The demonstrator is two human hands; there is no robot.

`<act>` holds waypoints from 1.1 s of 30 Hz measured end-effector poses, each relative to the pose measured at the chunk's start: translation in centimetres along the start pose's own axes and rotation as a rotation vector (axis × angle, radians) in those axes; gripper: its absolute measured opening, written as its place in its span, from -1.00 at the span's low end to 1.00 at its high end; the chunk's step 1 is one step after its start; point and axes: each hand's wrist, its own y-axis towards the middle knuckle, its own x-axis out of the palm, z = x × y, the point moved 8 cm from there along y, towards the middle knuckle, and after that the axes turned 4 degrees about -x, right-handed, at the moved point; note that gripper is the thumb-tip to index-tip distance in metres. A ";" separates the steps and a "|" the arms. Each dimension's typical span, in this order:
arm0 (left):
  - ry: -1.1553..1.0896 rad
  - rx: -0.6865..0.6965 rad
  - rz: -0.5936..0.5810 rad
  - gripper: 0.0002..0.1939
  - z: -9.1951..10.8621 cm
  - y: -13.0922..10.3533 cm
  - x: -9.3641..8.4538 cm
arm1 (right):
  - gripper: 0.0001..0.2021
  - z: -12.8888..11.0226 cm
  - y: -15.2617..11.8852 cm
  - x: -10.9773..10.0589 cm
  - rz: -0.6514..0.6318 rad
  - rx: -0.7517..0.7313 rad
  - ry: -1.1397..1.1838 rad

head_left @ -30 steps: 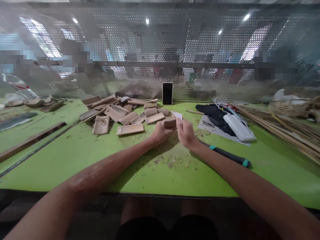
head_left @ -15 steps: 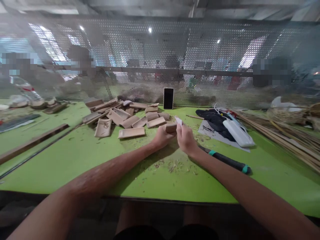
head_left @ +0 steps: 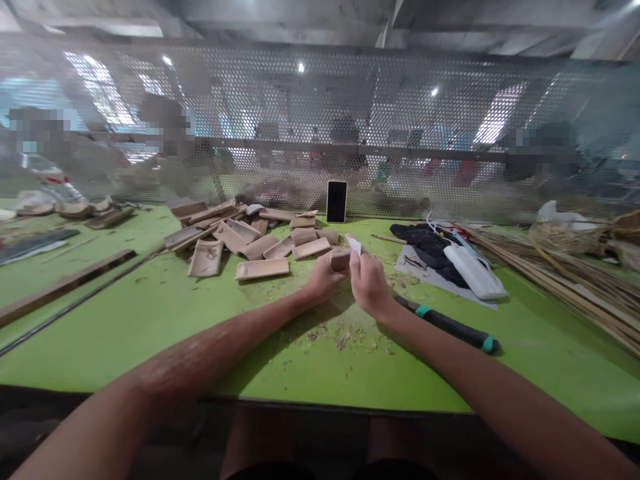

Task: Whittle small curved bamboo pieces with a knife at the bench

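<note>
My left hand point(head_left: 324, 279) is wrapped round a small bamboo piece point(head_left: 339, 259), held above the green table point(head_left: 200, 333). Close beside it, my right hand point(head_left: 370, 283) grips a thin white piece point(head_left: 353, 244) whose tip points up and away from me. The two hands nearly touch; whether the white piece meets the bamboo is hard to tell. Wood shavings point(head_left: 343, 335) lie scattered beneath them. Several split bamboo pieces point(head_left: 263, 269) are heaped behind and to the left. A tool with a black handle and green bands point(head_left: 453, 326) lies by my right forearm.
A dark-screened device point(head_left: 337, 201) stands upright before the perforated metal screen point(head_left: 280, 160). On the right are a black cloth point(head_left: 430, 250), a white power bank point(head_left: 475, 270) and long bamboo strips point(head_left: 560, 280). A wooden bar point(head_left: 65, 285) lies left, with a bottle point(head_left: 53, 179) behind.
The white piece in my right hand has shifted slightly left and tilted more toward the left. The whole view has moved a little; both hands keep their hold.
</note>
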 end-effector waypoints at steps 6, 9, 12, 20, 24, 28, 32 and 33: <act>0.020 0.044 0.018 -0.74 0.4 -0.1 -0.3 | -0.52 1.4 -0.6 0.7 -0.083 0.135 -0.036; -0.011 0.043 0.010 -0.79 0.3 0.0 -0.2 | -0.52 0.2 -0.3 0.3 -0.012 -0.008 0.048; -0.026 0.074 0.003 -0.76 0.5 0.1 -0.1 | -0.50 0.0 -0.2 0.3 -0.019 -0.012 0.084; -0.042 0.072 0.032 -0.78 0.5 0.2 -0.4 | -0.49 -0.2 -0.3 0.3 -0.036 0.009 0.135; -0.069 0.044 0.015 -0.79 0.0 0.3 -0.4 | -0.50 0.2 -0.1 0.5 -0.048 -0.024 0.141; -0.097 -0.119 0.031 -0.70 -0.5 0.1 -0.7 | -0.53 3.3 0.3 0.3 -0.080 0.138 0.079; -0.330 -0.442 0.034 -0.62 -1.3 -0.9 -0.6 | -0.54 3.1 1.2 -1.9 0.053 0.062 0.132; -0.415 -0.506 0.023 -0.60 -1.4 -1.2 -0.4 | -0.54 2.5 1.3 -2.4 0.081 0.023 0.153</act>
